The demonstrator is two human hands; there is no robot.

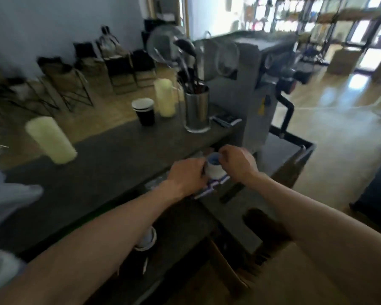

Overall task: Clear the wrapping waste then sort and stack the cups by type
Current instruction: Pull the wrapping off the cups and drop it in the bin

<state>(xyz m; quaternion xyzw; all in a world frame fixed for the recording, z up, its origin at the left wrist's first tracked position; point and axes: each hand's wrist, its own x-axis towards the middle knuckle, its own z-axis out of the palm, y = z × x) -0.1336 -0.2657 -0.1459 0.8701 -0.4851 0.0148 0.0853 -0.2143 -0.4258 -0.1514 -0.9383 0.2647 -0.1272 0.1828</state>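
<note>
My left hand (186, 178) and my right hand (238, 164) both grip a stack of white cups with blue stripes (215, 169) at the right end of the dark counter (110, 164). The stack lies tilted, its open mouth facing up. A black cup stack with white rims (144, 112) stands at the counter's far edge. Two pale yellow cup stacks stand on the counter, one at the left (52, 139) and one at the back (165, 97). Under my left forearm another black cup stack (145, 243) shows. The picture is blurred.
A steel holder with utensils (197, 111) stands beside a grey machine (251, 84) at the counter's right end. Folding chairs (75, 84) line the wall beyond. A pale blurred object (7, 199) sits at the left edge. An open cardboard box (227, 267) lies below the counter.
</note>
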